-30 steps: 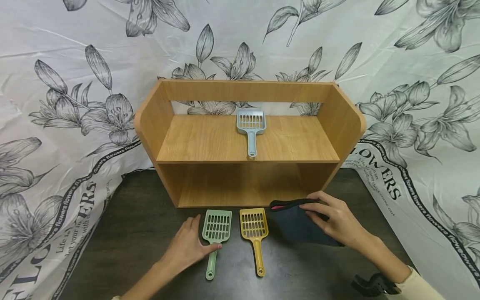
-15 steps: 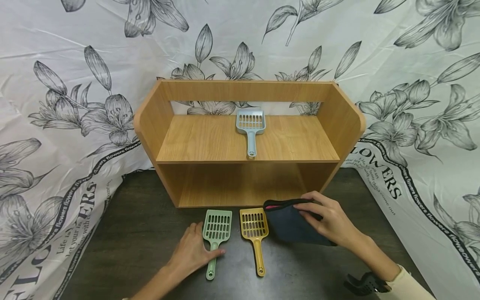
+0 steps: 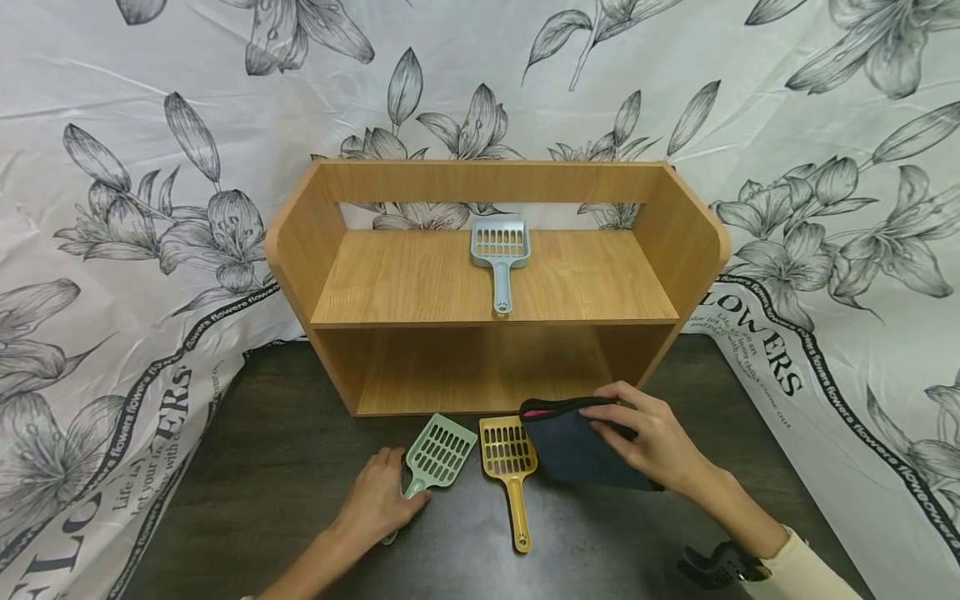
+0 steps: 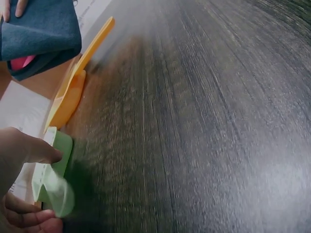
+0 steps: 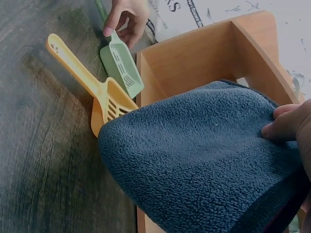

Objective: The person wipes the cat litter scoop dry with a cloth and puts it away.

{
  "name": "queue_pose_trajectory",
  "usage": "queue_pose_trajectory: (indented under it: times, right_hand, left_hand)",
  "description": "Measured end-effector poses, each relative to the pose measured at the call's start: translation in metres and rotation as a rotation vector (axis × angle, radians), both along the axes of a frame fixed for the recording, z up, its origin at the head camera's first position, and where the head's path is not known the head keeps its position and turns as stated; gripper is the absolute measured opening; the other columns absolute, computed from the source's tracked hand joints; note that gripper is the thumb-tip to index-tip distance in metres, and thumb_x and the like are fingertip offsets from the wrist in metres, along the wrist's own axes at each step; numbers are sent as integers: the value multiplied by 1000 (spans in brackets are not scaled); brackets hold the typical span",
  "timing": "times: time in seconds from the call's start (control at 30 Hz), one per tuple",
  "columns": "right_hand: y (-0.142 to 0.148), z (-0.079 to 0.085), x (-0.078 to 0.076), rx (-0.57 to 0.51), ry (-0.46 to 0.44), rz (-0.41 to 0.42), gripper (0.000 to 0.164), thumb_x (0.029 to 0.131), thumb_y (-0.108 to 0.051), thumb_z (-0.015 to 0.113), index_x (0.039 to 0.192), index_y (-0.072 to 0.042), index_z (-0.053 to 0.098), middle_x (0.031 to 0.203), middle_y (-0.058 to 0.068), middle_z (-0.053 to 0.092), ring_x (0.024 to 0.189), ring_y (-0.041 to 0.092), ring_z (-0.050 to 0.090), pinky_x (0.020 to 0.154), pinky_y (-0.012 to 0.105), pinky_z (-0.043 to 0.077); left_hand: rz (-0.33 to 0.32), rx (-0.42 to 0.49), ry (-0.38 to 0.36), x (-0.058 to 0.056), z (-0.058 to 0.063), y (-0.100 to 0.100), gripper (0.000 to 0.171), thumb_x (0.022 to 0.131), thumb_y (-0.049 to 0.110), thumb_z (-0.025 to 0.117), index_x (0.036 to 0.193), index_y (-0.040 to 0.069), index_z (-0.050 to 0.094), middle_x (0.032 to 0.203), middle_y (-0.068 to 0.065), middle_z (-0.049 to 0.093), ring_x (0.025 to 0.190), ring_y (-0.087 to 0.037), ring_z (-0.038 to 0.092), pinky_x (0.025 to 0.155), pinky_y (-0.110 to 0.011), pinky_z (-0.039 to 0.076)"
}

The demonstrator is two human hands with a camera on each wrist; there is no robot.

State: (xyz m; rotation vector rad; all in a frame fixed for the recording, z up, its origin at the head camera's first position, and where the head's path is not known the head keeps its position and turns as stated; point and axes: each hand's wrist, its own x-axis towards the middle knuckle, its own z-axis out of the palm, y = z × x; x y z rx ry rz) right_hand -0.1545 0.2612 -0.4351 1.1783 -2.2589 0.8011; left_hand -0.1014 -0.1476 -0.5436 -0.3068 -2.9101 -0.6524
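A green litter scoop [image 3: 422, 476], slotted and tilted, lies on the dark table in front of the shelf. My left hand [image 3: 377, 495] grips it where the handle meets the scoop head, thumb on one side and fingers on the other, as the right wrist view also shows. Most of the green handle is hidden behind that hand in the head view. To its right rests a yellow litter scoop [image 3: 517, 508], handle toward me. My right hand [image 3: 658, 433] pinches the black-edged top of a folded dark blue fleecy cloth [image 3: 577, 450], which has pink showing inside its fold.
A two-level wooden shelf [image 3: 397, 283] stands behind the scoops. On its upper board sits a light blue litter scoop [image 3: 502, 283], handle forward. Flower-printed white fabric [image 3: 150, 333] covers the wall and both sides of the table.
The green scoop has turned, its head swinging right toward the yellow scoop and its handle left, as my left hand took hold. My right hand and the cloth have shifted slightly left.
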Motion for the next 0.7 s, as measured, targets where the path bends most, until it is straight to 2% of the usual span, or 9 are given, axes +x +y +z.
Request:
queue_pose_trajectory:
  times: [0.1,0.2,0.27,0.4,0.7]
  right_hand:
    - [-1,-1,0,-2,-7,4,34,110,-32,58,111,-8,81,115,10,68,86,19,68,69,20,48]
    - [-1,-1,0,-3,-8,2,35,110,-33,58,111,-7,82,115,10,68,85,18,67,68,19,46]
    - [-2,-2,0,-5,-7,2,36,110,-34,57,110,-7,82,114,10,68,84,18,67,67,19,46]
    - [-3,-3,-1,-4,-4,-1,39,110,-36,56,109,-7,82,114,11,68,86,19,68,68,19,47]
    - [-2,-3,0,-12,-5,0,31,109,-30,61,110,-6,81,115,11,68,86,20,68,69,20,47]
  left_hand:
    - [-9,32,-7,-1,0,-3,62,71,24,98,115,-10,69,93,-13,66,84,-26,66,72,-43,57]
    - [-5,64,-19,-2,1,-7,46,74,18,96,107,-3,73,82,-1,61,70,-12,55,60,-32,48]
    - [1,86,-32,-2,1,-8,35,75,15,94,100,0,74,78,2,59,66,-8,50,56,-27,43]
    - [6,105,-44,-3,0,-11,27,76,11,93,94,5,75,76,4,58,64,-5,48,55,-25,41]
    - [0,122,-10,-3,0,-18,28,74,8,95,96,7,77,79,5,67,66,-7,57,57,-29,47]
